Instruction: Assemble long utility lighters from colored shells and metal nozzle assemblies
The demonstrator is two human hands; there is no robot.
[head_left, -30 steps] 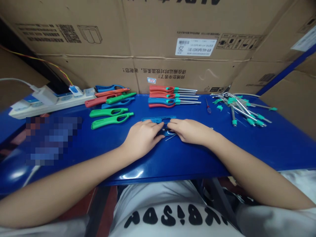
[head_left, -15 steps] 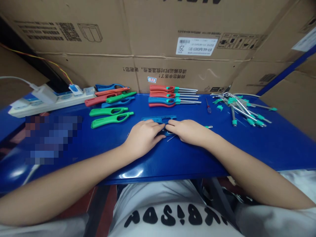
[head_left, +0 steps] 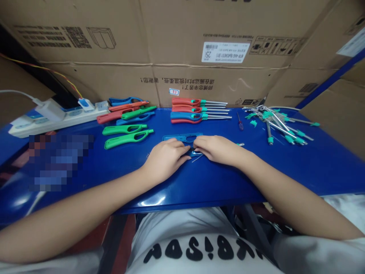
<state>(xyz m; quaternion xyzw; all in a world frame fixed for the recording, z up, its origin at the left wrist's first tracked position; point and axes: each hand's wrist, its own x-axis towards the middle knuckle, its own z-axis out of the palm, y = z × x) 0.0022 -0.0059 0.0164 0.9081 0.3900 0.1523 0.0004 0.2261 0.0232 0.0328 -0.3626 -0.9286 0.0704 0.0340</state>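
Observation:
My left hand (head_left: 165, 156) and my right hand (head_left: 218, 149) lie close together on the blue table (head_left: 199, 182), fingertips meeting over a blue plastic lighter part (head_left: 194, 153) that they mostly cover. Both hands have their fingers curled down and pressed on it. A thin metal rod with a teal tip (head_left: 240, 144) pokes out past my right hand. Just beyond my fingers lies a separate blue handle shell (head_left: 182, 137).
Green handle shells (head_left: 128, 134) lie to the left, red, green and blue ones (head_left: 125, 110) behind them. Assembled red and blue lighters (head_left: 196, 110) sit at the back centre, a small screwdriver (head_left: 240, 121) and a pile of metal rods (head_left: 278, 123) to the right. A power strip (head_left: 54, 118) is far left; cardboard boxes (head_left: 182, 49) behind.
Both hands stay pressed over the blue part with only slight finger shifts. The view has drifted a little.

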